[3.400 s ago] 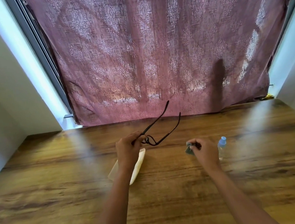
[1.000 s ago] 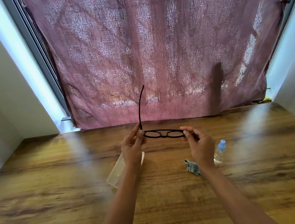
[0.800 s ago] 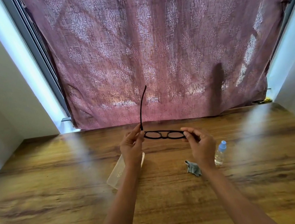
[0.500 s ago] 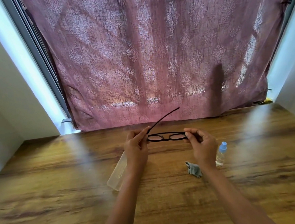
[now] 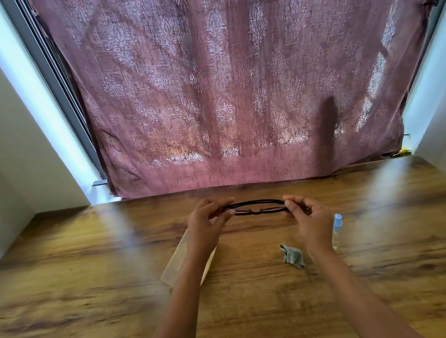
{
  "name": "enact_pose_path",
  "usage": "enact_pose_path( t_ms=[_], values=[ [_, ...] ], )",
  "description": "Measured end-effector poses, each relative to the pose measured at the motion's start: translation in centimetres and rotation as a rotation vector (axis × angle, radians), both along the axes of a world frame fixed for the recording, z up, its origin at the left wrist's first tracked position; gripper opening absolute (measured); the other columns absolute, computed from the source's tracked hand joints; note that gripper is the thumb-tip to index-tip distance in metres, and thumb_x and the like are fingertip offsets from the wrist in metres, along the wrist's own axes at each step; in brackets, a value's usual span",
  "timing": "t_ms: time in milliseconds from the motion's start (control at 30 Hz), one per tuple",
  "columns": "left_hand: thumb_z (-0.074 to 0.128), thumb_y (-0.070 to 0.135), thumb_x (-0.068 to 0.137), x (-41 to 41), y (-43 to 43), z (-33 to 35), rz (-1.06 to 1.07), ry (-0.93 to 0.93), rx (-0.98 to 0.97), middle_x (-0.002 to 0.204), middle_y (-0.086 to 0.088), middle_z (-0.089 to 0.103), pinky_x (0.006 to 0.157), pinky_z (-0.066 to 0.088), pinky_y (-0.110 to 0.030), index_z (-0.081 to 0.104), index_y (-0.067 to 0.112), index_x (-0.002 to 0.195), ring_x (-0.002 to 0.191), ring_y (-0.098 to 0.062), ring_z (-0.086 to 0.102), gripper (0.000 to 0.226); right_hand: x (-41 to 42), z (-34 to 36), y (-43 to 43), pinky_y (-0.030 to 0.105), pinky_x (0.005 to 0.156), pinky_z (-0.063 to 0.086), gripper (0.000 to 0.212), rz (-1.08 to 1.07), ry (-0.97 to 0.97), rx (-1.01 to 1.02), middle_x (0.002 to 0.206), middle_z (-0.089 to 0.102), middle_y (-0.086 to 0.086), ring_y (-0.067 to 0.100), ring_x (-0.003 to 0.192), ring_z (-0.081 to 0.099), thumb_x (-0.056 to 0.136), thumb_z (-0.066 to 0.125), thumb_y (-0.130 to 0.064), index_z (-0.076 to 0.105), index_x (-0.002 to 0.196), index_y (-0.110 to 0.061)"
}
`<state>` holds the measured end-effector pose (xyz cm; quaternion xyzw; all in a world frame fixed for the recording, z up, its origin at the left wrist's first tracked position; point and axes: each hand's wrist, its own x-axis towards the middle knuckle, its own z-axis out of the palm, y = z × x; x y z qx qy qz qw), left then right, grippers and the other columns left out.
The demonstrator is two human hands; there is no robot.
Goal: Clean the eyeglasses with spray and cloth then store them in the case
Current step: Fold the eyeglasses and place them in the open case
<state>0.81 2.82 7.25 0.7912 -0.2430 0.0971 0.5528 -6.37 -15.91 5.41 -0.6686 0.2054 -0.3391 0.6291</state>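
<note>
Both hands up over the table (image 5: 87, 273): left hand (image 5: 205, 224) and right hand (image 5: 310, 218) pinch folded eyeglasses (image 5: 256, 207) at each end. Case (image 5: 173, 270) under left forearm; cloth (image 5: 292, 255) and spray bottle (image 5: 337, 224) flank right wrist. Curtain (image 5: 232, 81) behind.

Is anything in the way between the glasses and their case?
Only the left hand, holding the glasses, and its wrist cover part of the case. The cloth and spray bottle sit off to the right.

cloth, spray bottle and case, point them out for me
cloth (image 5: 293, 256), head view, middle of the crumpled grey fabric
bottle (image 5: 337, 220), head view, its blue cap
case (image 5: 175, 264), head view, bare left part of its lid
</note>
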Motion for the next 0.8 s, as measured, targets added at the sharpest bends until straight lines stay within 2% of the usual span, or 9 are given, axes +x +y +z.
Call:
enact_pose_path(
  t_ms=[167, 267, 367, 400, 467, 567, 633, 733, 800],
  values=[
    [0.075, 0.010, 0.072, 0.2, 0.4, 1.3, -0.048, 0.093, 0.067, 0.078, 0.001, 0.061, 0.063, 0.040, -0.009, 0.071, 0.015, 0.102, 0.067, -0.004, 0.053, 0.030, -0.1, 0.8, -0.8, 0.016, 0.063, 0.053, 0.011, 0.056, 0.037, 0.087, 0.081, 0.070, -0.001, 0.010, 0.065, 0.066, 0.082, 0.065, -0.010, 0.070, 0.089, -0.017],
    [0.072, 0.009, 0.075, 0.1, 0.5, 1.7, -0.040, 0.179, -0.009, 0.068, 0.010, 0.067, 0.060, 0.041, -0.005, 0.073, 0.017, 0.096, 0.061, 0.004, 0.057, 0.022, 0.0, 1.6, -1.5, 0.015, 0.060, 0.049, 0.015, 0.130, 0.056, 0.101, 0.076, 0.068, -0.001, 0.007, 0.060, 0.057, 0.083, 0.064, -0.014, 0.070, 0.097, -0.010],
    [0.071, 0.016, 0.077, 0.5, 0.5, 1.8, -0.014, 0.294, -0.052, 0.056, 0.017, 0.066, 0.059, 0.043, -0.006, 0.073, 0.024, 0.088, 0.058, 0.008, 0.057, 0.013, 0.1, 2.4, -2.0, 0.018, 0.062, 0.041, 0.016, 0.210, 0.061, 0.085, 0.073, 0.067, -0.010, 0.003, 0.062, 0.047, 0.084, 0.063, -0.020, 0.071, 0.098, -0.017],
    [0.071, 0.017, 0.078, 0.6, 0.5, 1.8, -0.016, 0.343, -0.082, 0.057, 0.015, 0.066, 0.060, 0.045, -0.008, 0.073, 0.022, 0.087, 0.058, 0.007, 0.058, 0.011, 0.1, 2.6, -2.1, 0.016, 0.066, 0.040, 0.016, 0.237, 0.059, 0.082, 0.070, 0.066, -0.017, -0.001, 0.061, 0.048, 0.084, 0.063, -0.019, 0.070, 0.098, -0.019],
    [0.069, 0.016, 0.079, 0.7, 0.4, 2.1, -0.033, 0.436, -0.157, 0.062, 0.011, 0.066, 0.061, 0.047, -0.011, 0.073, 0.016, 0.087, 0.058, 0.006, 0.059, 0.009, 0.1, 2.8, -2.2, 0.014, 0.069, 0.041, 0.018, 0.286, 0.058, 0.079, 0.063, 0.065, -0.020, -0.004, 0.060, 0.052, 0.085, 0.062, -0.016, 0.069, 0.102, -0.018],
    [0.069, 0.015, 0.079, 0.6, 0.2, 2.1, -0.038, 0.516, -0.205, 0.063, 0.006, 0.065, 0.063, 0.049, -0.012, 0.072, 0.015, 0.083, 0.057, 0.002, 0.058, 0.005, 0.1, 2.7, -2.3, 0.013, 0.063, 0.049, 0.020, 0.362, 0.043, 0.188, 0.075, 0.071, -0.008, 0.002, 0.065, 0.059, 0.085, 0.061, -0.012, 0.069, 0.103, -0.013],
    [0.069, 0.017, 0.079, 0.5, 0.1, 1.8, -0.018, 0.569, -0.228, 0.057, 0.007, 0.063, 0.066, 0.049, -0.016, 0.072, 0.013, 0.081, 0.056, -0.003, 0.056, 0.005, 0.1, 2.7, -2.3, 0.015, 0.059, 0.052, 0.019, 0.396, 0.035, 0.237, 0.080, 0.073, 0.001, 0.008, 0.065, 0.064, 0.084, 0.060, -0.011, 0.069, 0.101, -0.016],
    [0.068, 0.017, 0.080, 0.5, -0.1, 1.4, -0.026, 0.626, -0.247, 0.050, 0.007, 0.057, 0.061, 0.045, -0.019, 0.072, 0.010, 0.075, 0.055, -0.009, 0.049, 0.010, 0.1, 2.8, -2.1, 0.014, 0.052, 0.050, 0.018, 0.390, 0.031, 0.221, 0.071, 0.071, -0.002, 0.006, 0.055, 0.061, 0.086, 0.058, -0.007, 0.069, 0.095, -0.018],
    [0.068, 0.018, 0.080, 0.5, 0.0, 1.3, -0.041, 0.643, -0.252, 0.051, 0.005, 0.056, 0.057, 0.043, -0.017, 0.073, 0.007, 0.078, 0.054, -0.010, 0.047, 0.012, -0.1, 2.9, -2.1, 0.013, 0.050, 0.049, 0.017, 0.385, 0.035, 0.216, 0.065, 0.070, -0.004, 0.005, 0.051, 0.060, 0.086, 0.058, -0.004, 0.068, 0.092, -0.015]
  ],
)
